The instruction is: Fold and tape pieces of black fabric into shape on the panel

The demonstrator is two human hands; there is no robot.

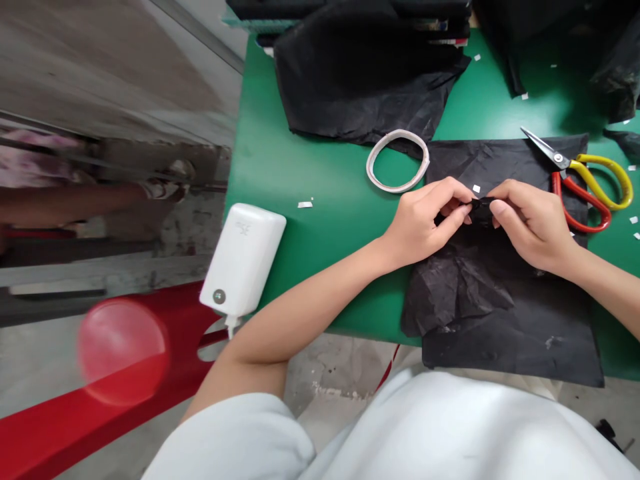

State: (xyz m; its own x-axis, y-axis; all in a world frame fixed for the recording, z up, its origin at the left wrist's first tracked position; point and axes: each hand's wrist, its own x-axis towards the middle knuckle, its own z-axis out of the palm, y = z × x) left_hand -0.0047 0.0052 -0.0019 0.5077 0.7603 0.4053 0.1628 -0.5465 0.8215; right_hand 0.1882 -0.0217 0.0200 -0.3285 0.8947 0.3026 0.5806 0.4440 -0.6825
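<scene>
My left hand (425,220) and my right hand (535,223) meet above a black sheet (515,340) on a green table. Both have thumb and fingertips closed on one small black piece of thin material (481,205), gathered between them; its exact kind does not show. A crumpled black piece (450,293) lies under my left wrist. To the right of my right hand rest scissors (583,170) with one yellow and one red handle, blades apart. Beyond my left hand is a roll of whitish tape (371,167), lying flat and touching a larger black sheet.
The green table (320,267) holds a white power bank (243,260) with a cable at its left edge. Larger black sheeting (365,80) covers the back. Small white scraps (305,205) are scattered about. A red stool or chair part (60,413) stands at lower left; a person's leg (75,203) shows beyond.
</scene>
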